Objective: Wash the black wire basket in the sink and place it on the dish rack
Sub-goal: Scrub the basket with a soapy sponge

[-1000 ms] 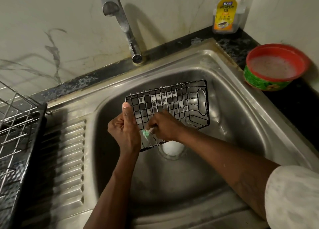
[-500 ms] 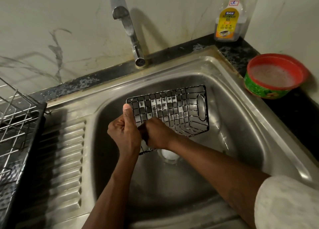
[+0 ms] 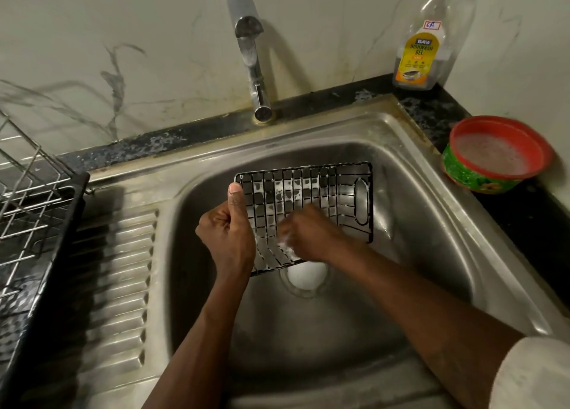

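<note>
Sink (image 3: 416, 149): I see the basket (image 3: 336, 192) held tilted over the drain (image 3: 307, 274), its wires soapy, placed as it was half a second ago. Left hand (image 3: 226, 235): fingers clamped on the basket's left edge, thumb up along the rim. Right hand (image 3: 314, 239): blurred, now slightly farther right on the wires. Its fingers are curled, around what I cannot tell.

A pale marble-look wall (image 3: 154, 38) with grey veins rises behind the tap (image 3: 249, 56). A dark speckled counter (image 3: 148, 144) runs along the wall's foot below the tap. Right of the tap, a dishwash gel bottle (image 3: 422, 53) stands in the corner, with a red-rimmed green bowl (image 3: 468, 177) of suds nearer. The light is dim and warm.
</note>
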Demonstrator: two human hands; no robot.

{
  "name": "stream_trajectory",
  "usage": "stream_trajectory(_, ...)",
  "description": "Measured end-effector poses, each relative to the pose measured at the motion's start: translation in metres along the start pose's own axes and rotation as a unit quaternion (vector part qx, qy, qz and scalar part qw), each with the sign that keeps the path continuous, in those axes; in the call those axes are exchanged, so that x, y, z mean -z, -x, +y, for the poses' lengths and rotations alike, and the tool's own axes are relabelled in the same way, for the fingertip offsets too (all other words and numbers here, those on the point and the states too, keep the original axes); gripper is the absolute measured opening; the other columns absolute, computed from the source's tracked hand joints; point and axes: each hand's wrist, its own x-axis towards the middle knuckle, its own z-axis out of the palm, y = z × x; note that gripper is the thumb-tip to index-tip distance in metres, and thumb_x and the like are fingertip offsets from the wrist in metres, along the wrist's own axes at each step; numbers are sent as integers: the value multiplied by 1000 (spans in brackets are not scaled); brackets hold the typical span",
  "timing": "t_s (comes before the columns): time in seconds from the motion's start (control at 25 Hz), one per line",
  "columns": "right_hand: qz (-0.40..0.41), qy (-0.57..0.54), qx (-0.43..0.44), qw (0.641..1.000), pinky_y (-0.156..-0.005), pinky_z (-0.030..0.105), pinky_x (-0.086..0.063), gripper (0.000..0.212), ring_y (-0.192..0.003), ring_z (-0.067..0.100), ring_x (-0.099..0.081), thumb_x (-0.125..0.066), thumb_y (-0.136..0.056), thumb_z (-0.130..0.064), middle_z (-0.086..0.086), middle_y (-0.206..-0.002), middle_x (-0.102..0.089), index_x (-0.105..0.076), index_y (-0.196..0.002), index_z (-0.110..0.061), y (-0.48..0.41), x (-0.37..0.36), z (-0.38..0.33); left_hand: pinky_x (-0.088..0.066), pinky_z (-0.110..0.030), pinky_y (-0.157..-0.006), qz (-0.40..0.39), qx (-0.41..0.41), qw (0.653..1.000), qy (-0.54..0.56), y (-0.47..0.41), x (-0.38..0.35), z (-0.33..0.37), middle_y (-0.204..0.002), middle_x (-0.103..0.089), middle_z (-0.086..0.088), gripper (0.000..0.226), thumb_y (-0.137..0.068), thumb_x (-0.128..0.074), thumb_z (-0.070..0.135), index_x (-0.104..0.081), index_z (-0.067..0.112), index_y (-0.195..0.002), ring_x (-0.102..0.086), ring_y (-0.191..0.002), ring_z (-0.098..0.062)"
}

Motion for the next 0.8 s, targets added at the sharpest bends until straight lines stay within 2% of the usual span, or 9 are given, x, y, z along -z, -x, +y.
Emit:
stream_trajectory(0.08, -31, -35, 46, 998, -64, 14, -47, 29, -63, -6, -54, -70, -77, 6, -15, -68, -62, -69, -74, -23, -2, -7, -35, -29, -45, -46, 0, 12, 1000, -3, 0, 0, -4, -49, -34, -25, 76, -104, -56, 49, -36, -6, -55, -29, -45, -35)
stream_trajectory(0.12, -33, -39, 66, 997, -57, 12, -40, 34, -56, -4, -50, -69, -75, 9, -15, -62, -57, -63, -65, -23, -3, -8, -42, -31, -45, -46, -1, 15, 1000, -4, 0, 0, -5, -49, -35, -25, 78, -103, -56, 51, -38, -7, -55, -31, -45, -37)
stream_trajectory(0.16, -28, -45, 80, 995, -58, 13, -41, 32, -57, -2, -52, -68, -74, 10, -10, -63, -61, -64, -64, -19, -4, -7, -43, -31, -46, -46, -2, 17, 1000, -2, 0, -1, -5, -49, -35, -26, 79, -103, -55, 53, -38, -8, -55, -31, -45, -38)
stream_trajectory(0.24, -18, -50, 72, 996, -77, 23, -52, 22, -77, 8, -67, -66, -79, 8, 2, -85, -74, -76, -84, -11, -3, -4, -20, -28, -45, -46, -2, 17, 1000, 2, 0, -1, -5, -49, -34, -26, 80, -103, -55, 53, -35, -8, -55, -29, -45, -37)
stream_trajectory(0.32, -9, -13, -3, 1000, -90, 31, -53, 19, -93, 16, -68, -64, -84, 3, 3, -96, -73, -74, -89, -12, 1, 8, 17, -23, -42, -47, -1, 11, 1000, 2, 0, -1, -2, -50, -31, -25, 77, -104, -55, 49, -33, -7, -55, -24, -46, -31)
stream_trajectory(0.44, 30, 118, -116, 986, -83, 33, -54, 11, -98, 24, -67, -68, -81, -5, 5, -96, -70, -68, -84, -16, 7, 31, 57, -20, -40, -48, 1, 5, 1000, 10, 1, -1, 0, -50, -28, -23, 74, -105, -55, 44, -30, -4, -54, -22, -49, -19)
stream_trajectory(0.56, 59, 182, -118, 974, -86, 35, -56, 19, -97, 25, -67, -73, -78, -4, 8, -98, -70, -71, -94, -14, 4, 28, 43, -20, -41, -48, 2, -1, 1000, 8, 1, -1, -1, -50, -28, -24, 74, -105, -55, 43, -29, -3, -54, -22, -50, -19)
stream_trajectory(0.68, 33, -1, -63, 997, -83, 32, -55, 23, -79, 11, -63, -72, -77, 0, -7, -80, -65, -68, -77, -23, 3, 9, 7, -20, -40, -48, 0, -6, 1000, 8, 0, -1, -1, -49, -28, -24, 75, -105, -56, 44, -31, -4, -53, -22, -48, -19)
stream_trajectory(0.8, 10, -79, -16, 997, -77, 31, -57, 25, -79, 5, -63, -76, -78, 0, -12, -80, -64, -71, -75, -24, -2, -3, -7, -20, -38, -48, 3, -6, 1000, 3, 2, -3, -2, -49, -30, -24, 75, -105, -56, 43, -33, -6, -53, -24, -47, -18)
